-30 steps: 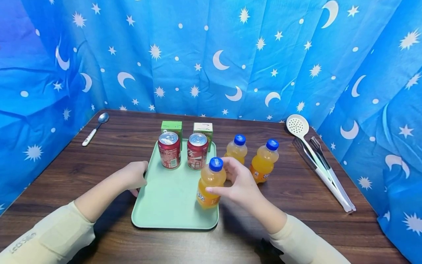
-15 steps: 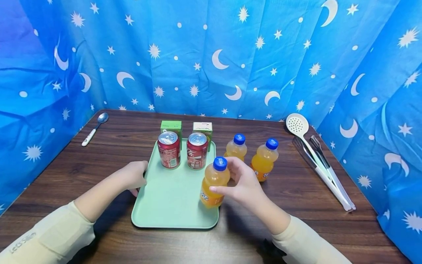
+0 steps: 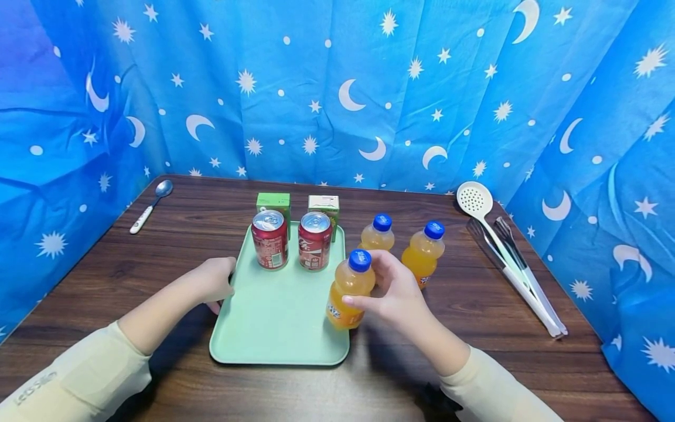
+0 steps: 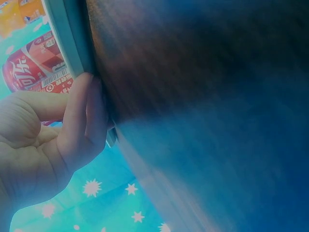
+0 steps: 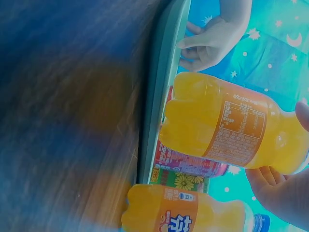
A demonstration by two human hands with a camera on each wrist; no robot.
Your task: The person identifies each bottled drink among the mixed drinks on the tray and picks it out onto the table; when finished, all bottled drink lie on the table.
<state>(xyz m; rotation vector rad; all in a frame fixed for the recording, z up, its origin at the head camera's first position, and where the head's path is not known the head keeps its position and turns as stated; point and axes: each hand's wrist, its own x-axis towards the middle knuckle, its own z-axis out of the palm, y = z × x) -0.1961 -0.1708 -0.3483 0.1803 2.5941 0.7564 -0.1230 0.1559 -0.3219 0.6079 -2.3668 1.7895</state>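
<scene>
My right hand (image 3: 401, 296) grips an orange soda bottle (image 3: 349, 296) with a blue cap, thumb on its near side. The bottle is upright over the right edge of the pale green tray (image 3: 279, 322); the right wrist view shows its base (image 5: 169, 108) near the tray's rim. At the tray's left edge, my left hand (image 3: 212, 280) holds the rim, with fingertips against its outer side in the left wrist view (image 4: 72, 125). Two red soda cans (image 3: 270, 243) stand on the tray's far part. Behind them are two green drink cartons (image 3: 273, 202), partly hidden.
Two more orange soda bottles (image 3: 422, 255) stand on the wooden table (image 3: 200, 217) right of the tray. A spoon (image 3: 152, 208) lies far left. At the right lie a white skimmer (image 3: 476, 200) and clear-wrapped utensils (image 3: 527, 275). A blue patterned curtain (image 3: 295, 117) encloses the table.
My right hand has carried the bottle a little to the right, from over the tray to its right edge. The left hand, tray, cans and cartons have stayed in place.
</scene>
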